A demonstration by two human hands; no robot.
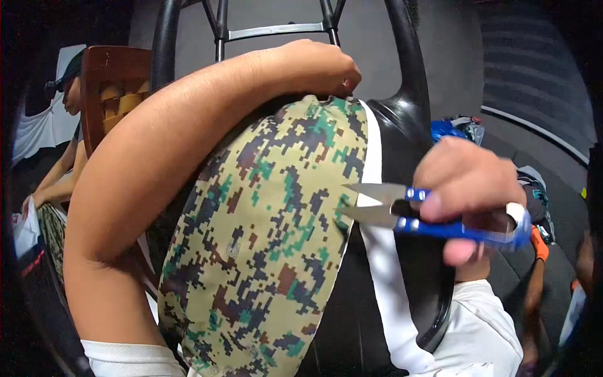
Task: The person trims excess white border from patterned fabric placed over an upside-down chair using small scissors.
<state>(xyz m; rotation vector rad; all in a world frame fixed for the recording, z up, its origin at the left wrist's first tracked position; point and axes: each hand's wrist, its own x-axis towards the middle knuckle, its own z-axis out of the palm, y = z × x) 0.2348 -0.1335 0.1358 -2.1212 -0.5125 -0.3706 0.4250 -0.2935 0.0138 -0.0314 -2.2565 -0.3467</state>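
A piece of digital-camouflage fabric (pixel 270 220) lies across a black chair (pixel 402 125) in front of me. My left forearm reaches over it, and my left hand (pixel 323 66) is curled closed at the fabric's far end, with the fingertips mostly hidden. A white strip (pixel 386 276) runs down the fabric's right side and hangs over the black surface. In my right hand (pixel 471 182), slightly blurred, are blue-handled thread snips (pixel 411 227). Their blades are parted, pointing left over the white strip, with the tips at the fabric's right edge.
At the left a person (pixel 59 151) in a dark cap sits handling cloth, beside a brown wooden chair (pixel 107 75). An arm with an orange band (pixel 540 242) shows at the right. Bagged items (pixel 461 129) lie on the floor behind the snips.
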